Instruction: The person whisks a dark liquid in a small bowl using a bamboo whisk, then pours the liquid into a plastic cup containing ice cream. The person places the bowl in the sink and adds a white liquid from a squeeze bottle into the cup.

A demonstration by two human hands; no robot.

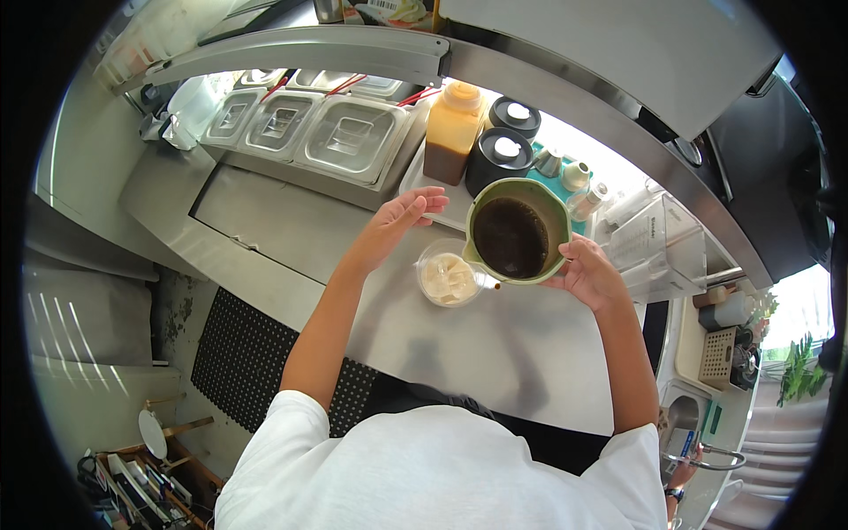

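My right hand (589, 270) grips a green pitcher (555, 199) by its right side. Dark brown liquid (510, 237) covers the bottom of the pitcher, and its spout points left. Just below that spout stands a clear plastic cup (424, 291) with pale, cube-like pieces (452, 278) inside, probably ice over a light-coloured liquid. A brown drop shows under the pitcher's lower edge. My left hand (405, 218) is raised above the counter to the upper left of the cup, fingers extended and apart from the thumb, holding nothing.
On a white tray (412, 177) stand a squeeze bottle of brown liquid (445, 156) and two black lidded canisters (498, 159). Lidded steel pans (351, 140) line the back left. A clear blender jug (656, 245) is at the right. Another person's hand (686, 469) is near the sink (682, 407).
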